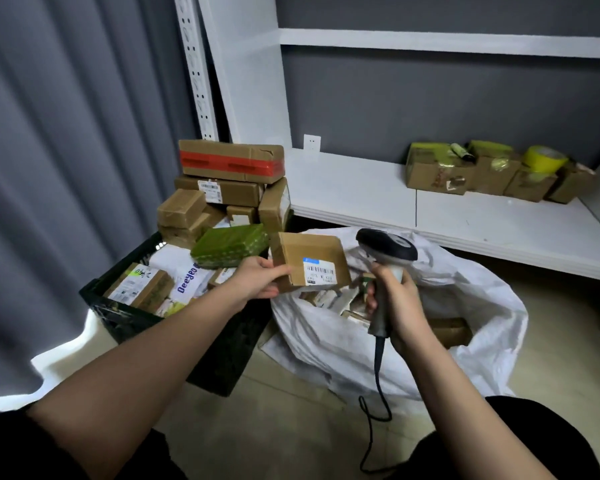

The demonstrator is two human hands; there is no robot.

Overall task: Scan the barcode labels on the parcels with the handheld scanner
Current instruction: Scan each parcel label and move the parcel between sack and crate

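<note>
My left hand (257,280) grips a small flat cardboard parcel (309,254) by its left edge, holding it up over a white sack. A white barcode label (319,271) with a blue strip faces me on the parcel's lower right. My right hand (399,299) grips the handle of a grey and black handheld scanner (387,249). The scanner's head sits just right of the parcel, and its dark cable (374,410) hangs down to the floor.
A black crate (118,306) at the left holds several parcels, with a stack of brown boxes (229,181) behind it. The open white sack (465,306) holds more small parcels. A low white shelf (430,209) carries taped boxes (492,171) at the back right. Grey curtain at the left.
</note>
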